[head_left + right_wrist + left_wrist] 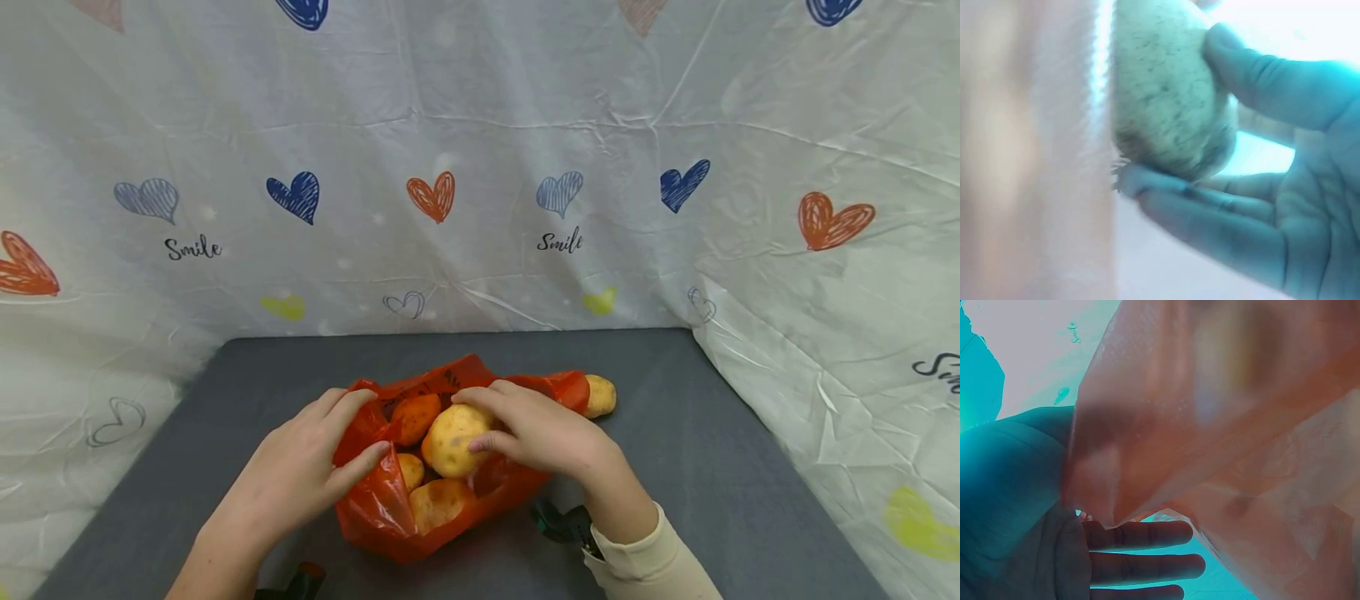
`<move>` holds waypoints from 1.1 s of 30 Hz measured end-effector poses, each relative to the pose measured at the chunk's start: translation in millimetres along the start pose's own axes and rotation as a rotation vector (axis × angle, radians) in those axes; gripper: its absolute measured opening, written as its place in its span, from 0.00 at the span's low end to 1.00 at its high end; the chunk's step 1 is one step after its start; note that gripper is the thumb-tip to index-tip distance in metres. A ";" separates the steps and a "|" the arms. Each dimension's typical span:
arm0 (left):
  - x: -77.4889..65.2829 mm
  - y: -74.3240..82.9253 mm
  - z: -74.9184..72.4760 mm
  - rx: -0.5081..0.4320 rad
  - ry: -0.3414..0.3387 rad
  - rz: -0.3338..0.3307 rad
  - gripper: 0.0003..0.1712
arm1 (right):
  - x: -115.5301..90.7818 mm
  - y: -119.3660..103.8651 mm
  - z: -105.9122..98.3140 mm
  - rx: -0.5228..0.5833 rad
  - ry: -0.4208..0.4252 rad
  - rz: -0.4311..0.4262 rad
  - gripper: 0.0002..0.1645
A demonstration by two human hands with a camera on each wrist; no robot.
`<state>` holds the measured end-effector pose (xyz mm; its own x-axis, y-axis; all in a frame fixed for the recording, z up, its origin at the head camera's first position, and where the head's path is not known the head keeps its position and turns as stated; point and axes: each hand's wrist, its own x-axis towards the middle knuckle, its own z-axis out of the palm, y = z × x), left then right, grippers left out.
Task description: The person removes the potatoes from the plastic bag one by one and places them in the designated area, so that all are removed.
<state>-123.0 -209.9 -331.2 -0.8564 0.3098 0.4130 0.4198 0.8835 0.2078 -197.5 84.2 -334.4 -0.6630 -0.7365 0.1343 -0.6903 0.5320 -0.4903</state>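
A red plastic bag [375,496] lies on the table with its mouth spread, several potatoes inside. My right hand [543,429] grips a large pale potato [455,440] at the bag's mouth; in the right wrist view thumb and fingers curl around this potato [1166,94]. At the bag's left side is my left hand [300,458], thumb and forefinger apart by the rim. The left wrist view shows straight fingers [1147,565] beside the bag film [1147,437], which hides part of the hand. Other potatoes [438,504] sit lower in the bag.
One potato [599,396] pokes out past the bag's right end. The dark grey table [675,467] extends around the bag. A white sheet printed with hearts [480,250] hangs behind and along both sides. Dark devices [562,523] are worn at the wrists.
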 end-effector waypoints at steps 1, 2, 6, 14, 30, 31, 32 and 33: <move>0.1 -0.1 0.3 0.000 -0.001 0.000 0.30 | -1.9 -1.7 -2.2 0.012 0.027 -0.020 0.32; 0.2 -0.1 0.5 0.000 -0.001 0.001 0.30 | -4.0 -3.1 -4.3 0.022 0.056 -0.040 0.33; 0.4 -0.2 0.9 0.003 -0.001 0.002 0.30 | -11.7 -7.2 -13.9 0.093 0.178 -0.088 0.33; 0.6 0.1 0.9 0.006 -0.006 -0.004 0.30 | -24.9 -4.2 -32.5 0.270 0.392 -0.061 0.38; -0.6 -0.2 -0.4 0.005 -0.022 -0.016 0.31 | -45.8 28.6 -59.5 0.403 0.509 0.091 0.40; -0.7 -0.1 -0.7 0.004 -0.024 -0.018 0.31 | -47.9 31.7 -61.2 0.391 0.517 0.110 0.40; -0.8 0.1 -0.7 0.004 -0.025 -0.020 0.31 | -50.3 34.6 -63.1 0.375 0.525 0.134 0.40; -0.8 0.2 -0.7 0.004 -0.027 -0.022 0.31 | -52.9 37.6 -64.9 0.359 0.533 0.161 0.40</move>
<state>-122.0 -210.2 -330.8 -0.8730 0.2996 0.3848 0.3997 0.8916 0.2127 -207.2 170.3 -304.1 -0.8659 -0.3027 0.3982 -0.4926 0.3780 -0.7839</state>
